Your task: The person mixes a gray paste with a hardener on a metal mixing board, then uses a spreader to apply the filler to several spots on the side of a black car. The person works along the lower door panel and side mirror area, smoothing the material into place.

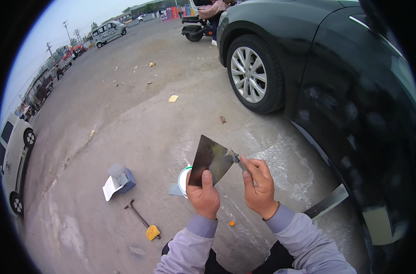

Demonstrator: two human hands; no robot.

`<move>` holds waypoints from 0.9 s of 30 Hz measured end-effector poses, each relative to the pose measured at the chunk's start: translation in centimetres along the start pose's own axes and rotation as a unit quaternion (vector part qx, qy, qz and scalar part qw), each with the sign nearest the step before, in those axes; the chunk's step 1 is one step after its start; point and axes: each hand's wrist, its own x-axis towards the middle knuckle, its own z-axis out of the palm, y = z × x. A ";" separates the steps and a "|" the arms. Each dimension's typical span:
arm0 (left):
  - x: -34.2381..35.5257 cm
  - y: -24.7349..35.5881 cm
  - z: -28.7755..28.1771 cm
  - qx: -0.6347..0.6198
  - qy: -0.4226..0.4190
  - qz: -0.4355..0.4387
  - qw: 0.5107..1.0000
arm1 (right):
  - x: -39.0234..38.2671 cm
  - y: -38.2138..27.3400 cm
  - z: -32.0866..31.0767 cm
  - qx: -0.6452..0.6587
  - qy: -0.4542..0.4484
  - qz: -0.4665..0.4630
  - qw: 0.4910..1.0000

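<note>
My left hand (204, 196) grips a dark, flat mixing plate (207, 160) by its lower edge, thumb lying on its face. Smears of yellow and grey mark the plate's upper part. My right hand (260, 186) is closed on a small putty knife (242, 165), its tip at the plate's right edge. A lump of grey putty (233, 156) sits on that tip. Partly hidden behind the plate and my left hand, a white round tub (182, 178) stands on the ground. A grey flat piece (174, 189) lies beside the tub.
To my right stands a dark car (354, 105) with dull patches on its door. An open blue-and-white box (126, 179), a hammer-like tool (142, 218) with a yellow end and an orange cap (231, 223) lie on the pavement. A white van (14, 150) is at far left.
</note>
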 end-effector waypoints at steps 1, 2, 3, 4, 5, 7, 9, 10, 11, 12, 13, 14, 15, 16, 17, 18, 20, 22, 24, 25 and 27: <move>-0.2 -0.1 0.2 0.008 -0.007 0.001 1.000 | -0.1 -0.1 0.1 0.002 -0.021 -0.048 0.999; -0.3 -0.2 0.3 0.011 -0.044 0.020 0.999 | -0.2 -0.2 0.2 0.001 -0.037 -0.054 0.998; -0.2 -0.2 0.4 0.012 -0.009 0.009 1.000 | -0.2 -0.3 0.2 0.002 -0.080 -0.065 0.995; -0.1 -0.1 0.5 0.010 -0.003 0.015 1.000 | -0.1 -0.3 0.2 0.015 -0.103 -0.072 0.992; 0.3 0.0 0.4 0.007 0.005 0.022 1.000 | 0.1 -0.3 0.0 -0.002 -0.096 -0.048 0.994; 1.4 0.3 0.1 -0.005 0.027 0.026 0.999 | 0.7 0.1 -0.9 0.007 -0.092 -0.080 0.992; 2.2 0.6 -0.4 -0.024 0.065 0.004 0.998 | 2.0 1.1 -2.1 0.088 -0.018 0.007 0.996; 2.5 0.7 -0.7 -0.123 0.060 -0.050 0.989 | 2.4 1.7 -2.5 0.142 0.032 0.061 0.987; 2.7 0.7 -0.9 -0.128 0.055 -0.131 0.982 | 2.5 2.0 -2.9 0.245 -0.002 0.098 0.965; 2.9 0.7 -1.1 -0.146 0.043 -0.195 0.969 | 2.5 2.3 -3.2 0.349 -0.032 0.157 0.923; 3.0 0.7 -1.2 -0.177 0.013 -0.239 0.955 | 2.5 2.5 -3.5 0.459 -0.052 0.213 0.861; 3.0 0.7 -1.3 -0.139 0.006 -0.277 0.951 | 2.4 2.6 -3.6 0.405 -0.092 0.214 0.884; 3.3 0.8 -1.6 -0.151 0.020 -0.266 0.952 | 2.6 2.6 -3.9 0.341 -0.141 0.183 0.911; 3.6 1.0 -1.7 -0.165 0.026 -0.258 0.951 | 2.6 2.5 -4.0 0.276 -0.190 0.151 0.930; 4.0 1.4 -2.0 -0.177 0.033 -0.257 0.950 | 2.8 2.4 -4.2 0.200 -0.248 0.117 0.940; 4.4 1.8 -2.2 -0.179 0.055 -0.232 0.954 | 3.1 2.1 -4.5 0.139 -0.276 0.112 0.944; 4.7 2.2 -2.0 -0.181 0.086 -0.184 0.962 | 3.5 1.6 -4.2 0.024 -0.224 0.072 0.972; 4.3 2.2 -1.4 -0.179 0.081 -0.109 0.974 | 3.3 0.9 -3.4 -0.004 -0.136 0.099 0.986; 2.9 1.3 0.1 -0.137 0.072 -0.079 0.985 | 2.0 0.1 -1.8 -0.004 -0.082 -0.022 0.996; 2.4 1.1 0.4 -0.123 0.042 -0.057 0.990 | 1.4 -0.2 -1.0 -0.013 -0.070 -0.051 0.996; 2.1 0.7 0.4 -0.073 0.024 -0.044 0.996 | 0.5 -0.4 -0.2 -0.058 -0.089 -0.089 0.990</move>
